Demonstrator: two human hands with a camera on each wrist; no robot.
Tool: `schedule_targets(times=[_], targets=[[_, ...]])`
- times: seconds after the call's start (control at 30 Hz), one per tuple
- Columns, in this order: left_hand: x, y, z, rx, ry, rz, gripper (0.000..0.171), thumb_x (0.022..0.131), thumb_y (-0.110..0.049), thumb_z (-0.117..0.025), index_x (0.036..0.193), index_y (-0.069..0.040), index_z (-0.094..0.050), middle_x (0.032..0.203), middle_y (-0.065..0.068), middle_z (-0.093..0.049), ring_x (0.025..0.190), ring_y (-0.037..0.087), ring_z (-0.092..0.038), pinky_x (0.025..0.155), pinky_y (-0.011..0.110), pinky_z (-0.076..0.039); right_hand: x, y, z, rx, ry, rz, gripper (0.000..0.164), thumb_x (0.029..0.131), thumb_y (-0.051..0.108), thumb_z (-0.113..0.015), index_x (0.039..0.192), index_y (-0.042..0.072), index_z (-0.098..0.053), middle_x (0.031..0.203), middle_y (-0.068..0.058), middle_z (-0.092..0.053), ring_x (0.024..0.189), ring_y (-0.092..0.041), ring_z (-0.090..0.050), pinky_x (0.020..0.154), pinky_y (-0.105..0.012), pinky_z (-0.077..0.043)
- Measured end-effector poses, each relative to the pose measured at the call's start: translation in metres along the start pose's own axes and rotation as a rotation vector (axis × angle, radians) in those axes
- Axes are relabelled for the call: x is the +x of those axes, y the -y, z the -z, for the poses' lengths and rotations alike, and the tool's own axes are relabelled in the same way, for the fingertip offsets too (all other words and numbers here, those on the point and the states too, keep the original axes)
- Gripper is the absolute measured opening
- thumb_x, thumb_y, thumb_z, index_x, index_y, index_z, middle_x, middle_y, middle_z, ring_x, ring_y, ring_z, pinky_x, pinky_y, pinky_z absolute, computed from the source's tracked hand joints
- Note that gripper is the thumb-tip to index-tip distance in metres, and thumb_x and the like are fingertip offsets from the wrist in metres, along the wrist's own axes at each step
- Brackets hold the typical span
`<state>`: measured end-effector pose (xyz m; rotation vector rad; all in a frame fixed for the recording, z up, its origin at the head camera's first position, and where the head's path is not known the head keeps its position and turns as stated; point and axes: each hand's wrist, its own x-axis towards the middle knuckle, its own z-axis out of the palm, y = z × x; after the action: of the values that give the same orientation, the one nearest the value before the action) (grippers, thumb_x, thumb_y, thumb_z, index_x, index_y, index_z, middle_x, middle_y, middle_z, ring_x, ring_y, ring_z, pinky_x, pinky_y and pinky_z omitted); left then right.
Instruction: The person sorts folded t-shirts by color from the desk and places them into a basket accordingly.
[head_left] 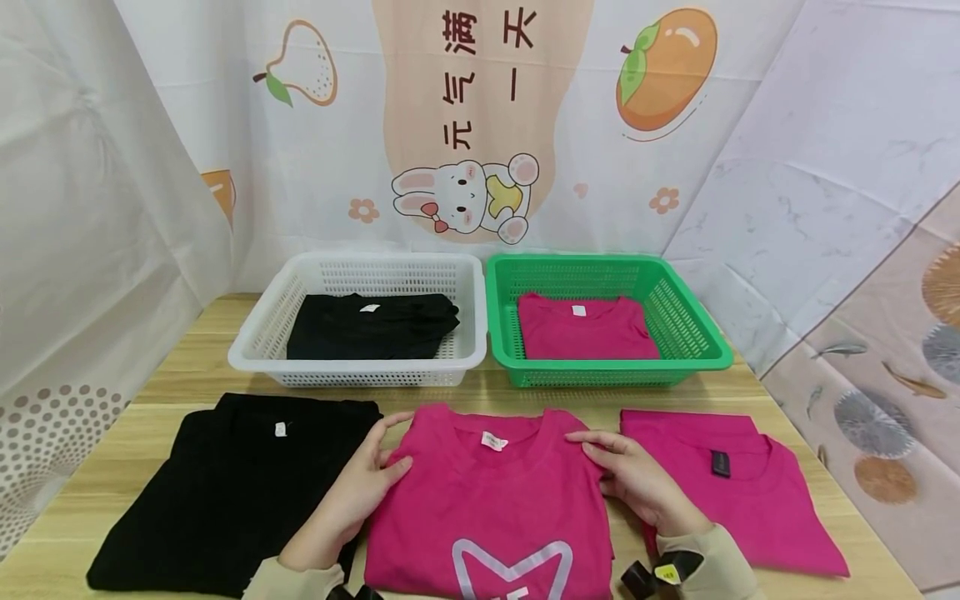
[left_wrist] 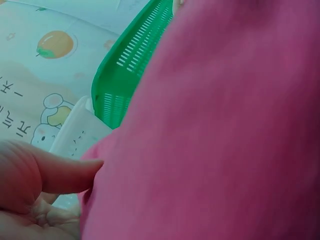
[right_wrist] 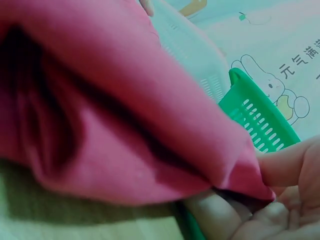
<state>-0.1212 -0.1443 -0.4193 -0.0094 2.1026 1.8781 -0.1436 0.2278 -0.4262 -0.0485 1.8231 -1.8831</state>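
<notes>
Through my feeds, the left hand has thumb and fingers clamped on one shoulder of the middle shirt; the right hand pinches the other shoulder the same way, thumb against fingers; the shirt is pink, its collar towards the baskets, a pale label at the neck and part of a white print below; I cannot tell how much of it touches the table; to my left lies a black shirt, to my right a pink shirt; beyond, side by side, the white basket holds black clothing, the green basket pink clothing; behind them hangs a printed cloth.
</notes>
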Motion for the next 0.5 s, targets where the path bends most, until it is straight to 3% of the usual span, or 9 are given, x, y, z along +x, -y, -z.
schedule_targets(times=[0.13,0.23,0.37,0.5], targets=[[0.0017,0.0012,-0.0003,-0.012,-0.041,0.009,0.041,0.101,-0.001,-0.047,0.141,-0.010,-0.049,0.128,0.020,-0.059,0.092,0.021,-0.067,0.076,0.033,-0.056,0.0003,-0.0001,-0.0003,-0.021,0.036,0.006,0.035,0.104,0.019,-0.050,0.136,0.009,-0.060,0.122,0.002,-0.064,0.100,-0.010,-0.067,0.081,-0.028,-0.057],[0.0021,0.0031,-0.0005,-0.009,-0.045,0.015,0.036,0.100,0.000,-0.047,0.133,-0.006,-0.060,0.136,0.020,-0.054,0.099,0.020,-0.063,0.080,0.030,-0.054,0.0002,-0.0010,-0.0017,-0.085,0.092,0.012,0.039,0.101,0.019,-0.057,0.137,0.007,-0.059,0.135,-0.006,-0.057,0.110,-0.013,-0.063,0.088,-0.030,-0.056],[0.0015,0.0035,-0.0020,-0.013,-0.061,0.033,0.034,0.100,-0.001,-0.047,0.129,-0.004,-0.065,0.140,0.021,-0.053,0.107,0.020,-0.061,0.082,0.030,-0.053,-0.0013,-0.0018,-0.0040,-0.171,0.151,0.012,0.044,0.095,0.018,-0.066,0.136,0.005,-0.060,0.141,-0.014,-0.051,0.117,-0.016,-0.057,0.090,-0.030,-0.055],[0.0005,0.0029,-0.0031,-0.026,-0.062,0.050,0.034,0.101,-0.005,-0.047,0.129,-0.004,-0.065,0.140,0.021,-0.054,0.112,0.021,-0.058,0.083,0.030,-0.053,-0.0003,-0.0021,-0.0035,-0.190,0.147,0.027,0.041,0.096,0.017,-0.064,0.134,0.001,-0.060,0.142,-0.018,-0.052,0.118,-0.016,-0.058,0.088,-0.028,-0.056]])
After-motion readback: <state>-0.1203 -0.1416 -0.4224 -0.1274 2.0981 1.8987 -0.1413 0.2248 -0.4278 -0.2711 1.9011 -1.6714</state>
